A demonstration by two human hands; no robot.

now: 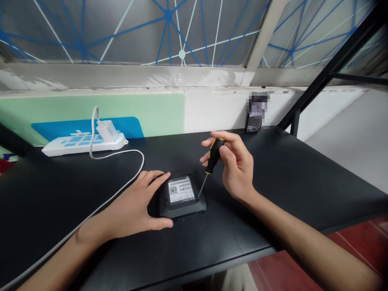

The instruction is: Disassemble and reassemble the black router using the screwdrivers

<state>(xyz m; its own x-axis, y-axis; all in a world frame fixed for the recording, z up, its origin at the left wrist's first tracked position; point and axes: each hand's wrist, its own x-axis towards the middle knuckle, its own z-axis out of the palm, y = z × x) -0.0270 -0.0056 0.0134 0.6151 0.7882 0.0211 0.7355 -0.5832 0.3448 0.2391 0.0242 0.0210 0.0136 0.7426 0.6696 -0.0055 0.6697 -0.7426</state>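
A small black electronic device (163, 207) lies on the table, its underside up, with a white label (181, 190) bearing a QR code and barcodes. My left hand (133, 206) grips it from the left, fingers at the far edge and thumb at the near edge. In my right hand (238, 165) is a screwdriver (215, 155) with a black and yellow handle, held tilted. Its metal shaft reaches down to the device's near right corner. Whether the tip sits in a screw is too small to tell.
On the black table (291, 173), a white power strip (81, 143) holds a white charger (106, 131). The charger's white cable (118, 190) runs past my left forearm. A phone (254, 119) leans against the wall at the back right. A black metal frame (321, 68) rises at the right.
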